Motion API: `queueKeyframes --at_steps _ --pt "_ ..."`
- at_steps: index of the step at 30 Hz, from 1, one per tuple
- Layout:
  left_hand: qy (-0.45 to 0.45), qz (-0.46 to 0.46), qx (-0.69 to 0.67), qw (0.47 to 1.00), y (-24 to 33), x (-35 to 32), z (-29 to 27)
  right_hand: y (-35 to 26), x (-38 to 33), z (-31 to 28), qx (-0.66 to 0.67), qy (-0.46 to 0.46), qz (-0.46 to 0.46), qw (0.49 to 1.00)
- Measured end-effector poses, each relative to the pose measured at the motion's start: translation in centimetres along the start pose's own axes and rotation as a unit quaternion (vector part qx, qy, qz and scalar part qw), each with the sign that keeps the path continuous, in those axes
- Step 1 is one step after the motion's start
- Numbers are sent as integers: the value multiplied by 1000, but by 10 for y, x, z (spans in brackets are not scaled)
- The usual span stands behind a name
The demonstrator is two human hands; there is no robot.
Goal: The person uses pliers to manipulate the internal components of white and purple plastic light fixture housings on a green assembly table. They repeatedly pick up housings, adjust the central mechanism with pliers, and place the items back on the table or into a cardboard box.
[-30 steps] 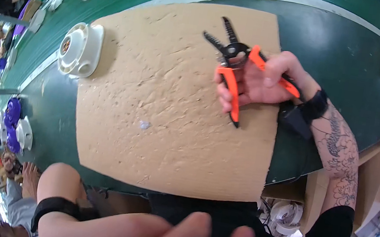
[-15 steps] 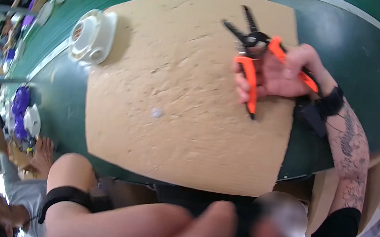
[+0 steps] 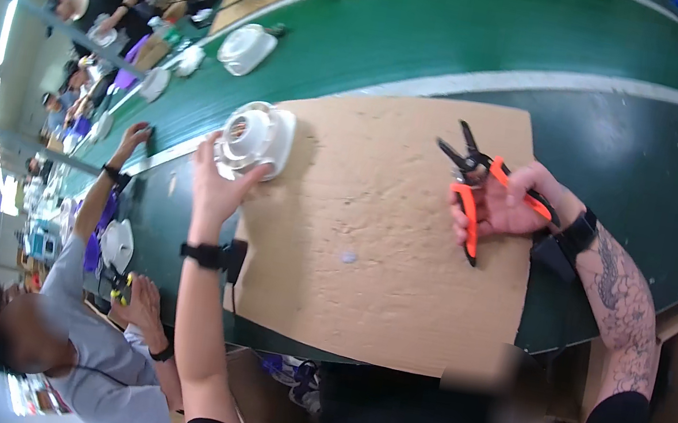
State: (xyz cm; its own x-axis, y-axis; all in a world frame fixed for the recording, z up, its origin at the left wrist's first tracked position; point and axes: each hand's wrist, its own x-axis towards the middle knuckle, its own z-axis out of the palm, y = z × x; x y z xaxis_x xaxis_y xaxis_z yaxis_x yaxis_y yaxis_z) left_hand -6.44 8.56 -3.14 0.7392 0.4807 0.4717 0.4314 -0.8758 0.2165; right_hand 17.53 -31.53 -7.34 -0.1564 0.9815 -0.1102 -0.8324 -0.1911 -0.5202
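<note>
A white plastic housing [image 3: 282, 135] with a round raised part sits at the cardboard's far left corner. My left hand [image 3: 220, 187] is at its near side, thumb and fingers spread apart around the edge; whether they press on it I cannot tell. Over the right part of the cardboard sheet [image 3: 377, 307], my right hand [image 3: 511, 212] holds wire-stripper pliers [image 3: 474, 164] with orange handles and black jaws. The handles are spread and the jaws gape toward the far side. A small pale bit [image 3: 347, 257] lies on the cardboard.
A green belt [image 3: 439, 40] runs along the far side with another white housing [image 3: 247, 49] on it. On my left a co-worker [image 3: 97, 368] holds a yellow-and-black tool near a white part [image 3: 116, 244]. Cardboard walls stand at the right edge.
My left arm has swung from low in front of me out to the white housing. The view has shifted left. The pliers stay in my right hand, jaws apart.
</note>
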Motion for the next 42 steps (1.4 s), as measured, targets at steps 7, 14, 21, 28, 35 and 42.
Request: queueKeyframes --at_steps 7,14,21,28,35,42 --pt "-13 -70 -247 967 -3 -2 26 5 1 28 -92 85 -42 991" --pt "67 60 -224 970 12 -22 6 33 -5 83 -369 231 -117 892" --pt "59 128 -226 964 26 -24 -21 33 -9 138 -672 395 79 622" --pt "-29 112 -233 965 35 -28 -5 50 13 98 -718 401 -2 569" --pt "27 97 -296 950 15 -19 24 66 68 72 -667 417 -82 612" --pt "83 100 -319 939 20 -19 17 78 48 52 -488 376 -172 769"
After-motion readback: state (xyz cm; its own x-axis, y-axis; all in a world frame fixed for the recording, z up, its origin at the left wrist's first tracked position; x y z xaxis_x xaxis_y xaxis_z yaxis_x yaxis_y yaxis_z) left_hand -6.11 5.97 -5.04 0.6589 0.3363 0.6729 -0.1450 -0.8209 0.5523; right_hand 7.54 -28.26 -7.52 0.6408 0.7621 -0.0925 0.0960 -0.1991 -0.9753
